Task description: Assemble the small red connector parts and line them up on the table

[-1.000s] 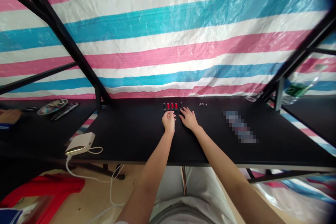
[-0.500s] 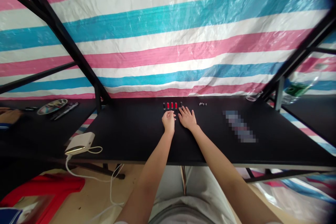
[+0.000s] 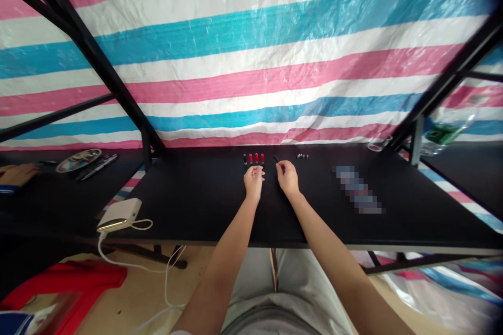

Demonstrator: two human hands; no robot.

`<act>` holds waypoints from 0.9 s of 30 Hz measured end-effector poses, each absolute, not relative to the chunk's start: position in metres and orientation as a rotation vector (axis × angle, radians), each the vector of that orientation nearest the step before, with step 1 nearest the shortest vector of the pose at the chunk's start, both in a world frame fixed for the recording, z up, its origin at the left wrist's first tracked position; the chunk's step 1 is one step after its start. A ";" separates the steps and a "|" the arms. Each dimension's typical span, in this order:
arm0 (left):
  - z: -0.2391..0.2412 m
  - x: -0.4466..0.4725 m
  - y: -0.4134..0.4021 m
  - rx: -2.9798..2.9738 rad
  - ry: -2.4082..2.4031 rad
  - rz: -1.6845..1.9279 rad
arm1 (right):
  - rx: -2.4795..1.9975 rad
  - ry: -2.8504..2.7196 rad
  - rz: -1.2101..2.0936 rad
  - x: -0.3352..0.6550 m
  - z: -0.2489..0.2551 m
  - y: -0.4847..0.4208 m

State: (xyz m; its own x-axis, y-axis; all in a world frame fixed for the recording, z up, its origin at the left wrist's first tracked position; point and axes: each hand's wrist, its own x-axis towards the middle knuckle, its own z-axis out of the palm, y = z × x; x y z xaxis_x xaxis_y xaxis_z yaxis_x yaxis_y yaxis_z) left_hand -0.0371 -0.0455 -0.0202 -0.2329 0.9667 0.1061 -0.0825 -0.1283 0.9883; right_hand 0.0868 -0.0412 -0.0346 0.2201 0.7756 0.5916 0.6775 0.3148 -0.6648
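A short row of small red and black cylinders [image 3: 253,158] stands near the far edge of the black table [image 3: 196,199]. My left hand [image 3: 253,180] rests on the table just in front of the row, fingers curled, nothing visible in it. My right hand [image 3: 288,177] is to the right of the row, fingers pinched on a small black cylinder [image 3: 276,159] that tilts off the table. A few tiny metal pieces [image 3: 302,156] lie further right.
A white power bank [image 3: 120,214] with a cable sits at the table's left front. A blurred patch [image 3: 357,189] lies to the right. On the left table lie a metal dish [image 3: 78,159], pens [image 3: 98,166] and another person's hand [image 3: 18,174]. Black frame posts flank the table.
My right hand went from lying flat and spread by the row to closing on the rightmost black cylinder and drawing it to the right. My left hand barely moved.
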 end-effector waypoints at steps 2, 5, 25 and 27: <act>-0.018 -0.037 -0.047 1.119 1.217 1.469 | -1.317 -1.399 0.162 0.087 -0.030 -0.045; -0.015 -0.035 -0.049 1.140 1.156 1.419 | -1.213 -1.376 0.238 0.083 -0.023 -0.052; -0.015 -0.036 -0.047 1.033 0.990 1.415 | -1.286 -1.715 0.365 0.080 -0.028 -0.053; -0.015 -0.036 -0.048 1.035 1.012 1.434 | -1.286 -1.720 0.362 0.080 -0.027 -0.053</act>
State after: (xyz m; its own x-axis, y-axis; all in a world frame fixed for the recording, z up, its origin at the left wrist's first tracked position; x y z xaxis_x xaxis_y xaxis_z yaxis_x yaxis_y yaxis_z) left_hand -0.0358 -0.0476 -0.0149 -0.0760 0.9943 0.0753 -0.2626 -0.0928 0.9604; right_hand 0.0802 -0.0535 -0.0273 -0.0231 0.8688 0.4946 0.5956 0.4093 -0.6912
